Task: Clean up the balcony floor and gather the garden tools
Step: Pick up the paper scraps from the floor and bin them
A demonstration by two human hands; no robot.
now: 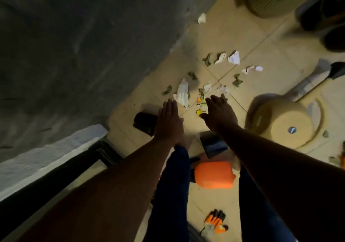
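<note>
Looking down, we see litter on the beige tiled floor [242, 36]: crumpled white paper scraps [233, 57], dry green leaf bits [237, 80] and a small yellow wrapper [200, 111], scattered near the grey wall [74, 54]. An orange-and-black garden glove [214, 222] lies on the tiles between our legs, below an orange object [213, 174]. Our left hand [169, 120] and right hand [219, 113] reach forward above the litter, palms down, fingers straight and holding nothing.
</note>
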